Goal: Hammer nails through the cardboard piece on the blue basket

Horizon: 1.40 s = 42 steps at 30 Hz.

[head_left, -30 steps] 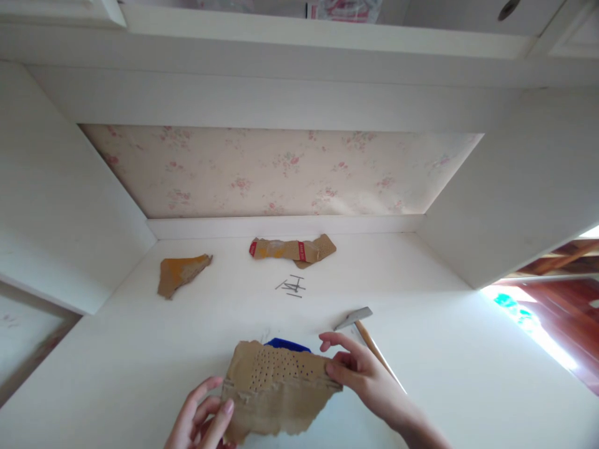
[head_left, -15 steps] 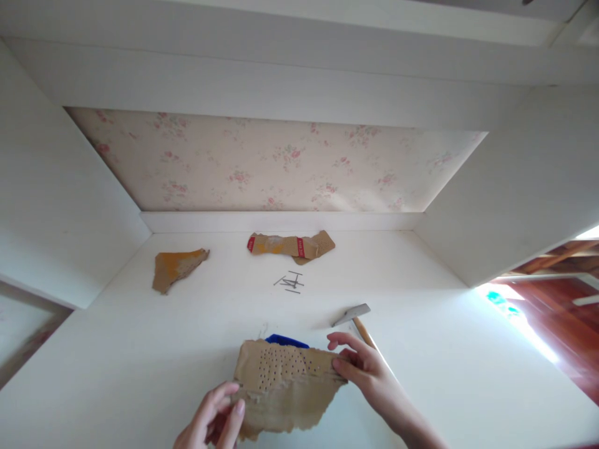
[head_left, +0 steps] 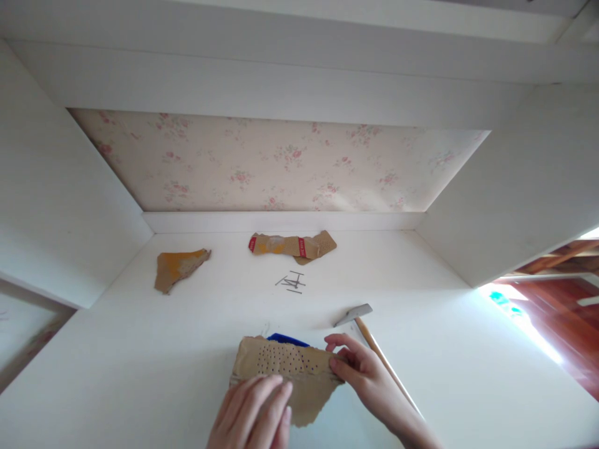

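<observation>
A torn piece of brown cardboard (head_left: 292, 368) dotted with small holes lies near the desk's front edge, over a blue thing (head_left: 286, 339) that peeks out behind it. My left hand (head_left: 255, 415) lies flat on its lower left part, fingers stretched out. My right hand (head_left: 362, 374) pinches the cardboard's right edge. A hammer (head_left: 369, 333) with a wooden handle lies just beyond my right hand.
Several thin nails (head_left: 292, 283) lie loose at the middle of the white desk (head_left: 140, 349). Two more cardboard scraps rest further back: one at the left (head_left: 178, 268) and one with red tape (head_left: 292, 245) near the floral back wall. White side panels enclose the desk.
My left hand has moved from the cardboard's lower left edge up onto its face and now lies flat on it. The cardboard has come down towards the desk. My right hand has stayed put.
</observation>
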Each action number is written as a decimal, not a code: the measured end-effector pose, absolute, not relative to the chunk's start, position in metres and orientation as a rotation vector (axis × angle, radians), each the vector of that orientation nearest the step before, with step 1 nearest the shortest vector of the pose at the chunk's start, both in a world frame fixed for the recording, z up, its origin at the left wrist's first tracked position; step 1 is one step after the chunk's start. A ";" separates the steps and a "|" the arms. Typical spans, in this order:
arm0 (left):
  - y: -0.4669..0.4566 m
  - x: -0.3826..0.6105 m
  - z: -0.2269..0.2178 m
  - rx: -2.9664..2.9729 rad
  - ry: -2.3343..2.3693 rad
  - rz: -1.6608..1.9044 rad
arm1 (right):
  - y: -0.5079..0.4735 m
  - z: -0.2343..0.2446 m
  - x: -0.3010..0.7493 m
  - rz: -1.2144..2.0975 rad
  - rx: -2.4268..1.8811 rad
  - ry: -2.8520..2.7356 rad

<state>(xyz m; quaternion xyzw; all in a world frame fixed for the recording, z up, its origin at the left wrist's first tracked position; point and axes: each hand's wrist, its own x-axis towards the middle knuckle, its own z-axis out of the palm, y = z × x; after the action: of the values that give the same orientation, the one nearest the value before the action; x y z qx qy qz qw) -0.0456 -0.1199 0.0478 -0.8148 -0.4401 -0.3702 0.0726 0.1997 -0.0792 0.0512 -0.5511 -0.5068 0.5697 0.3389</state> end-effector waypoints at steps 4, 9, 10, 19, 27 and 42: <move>-0.108 -0.015 0.045 -2.506 -1.068 -0.887 | -0.079 0.049 0.199 1.421 -1.428 -1.399; -0.106 -0.001 0.019 -2.459 -1.157 -1.003 | -0.080 0.052 0.200 1.378 -1.473 -1.433; -0.106 -0.002 0.016 -2.467 -1.154 -1.005 | -0.080 0.051 0.201 1.379 -1.478 -1.432; -0.109 -0.005 0.005 -2.512 -1.138 -0.895 | -0.057 0.057 0.213 1.189 -1.496 -1.732; -0.105 0.002 0.014 -2.537 -1.203 -0.879 | 0.040 0.049 0.188 0.787 -1.648 -2.082; -0.096 0.010 0.010 -2.398 -1.163 -1.081 | 0.132 0.020 0.127 0.446 -1.841 -2.454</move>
<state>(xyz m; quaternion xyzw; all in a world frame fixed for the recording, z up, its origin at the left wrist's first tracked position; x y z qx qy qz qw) 0.0101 -0.0965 0.0104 -0.8265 -0.4007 -0.3725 0.1325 0.1271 0.1318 0.0198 -0.5939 -0.7913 0.1440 0.0207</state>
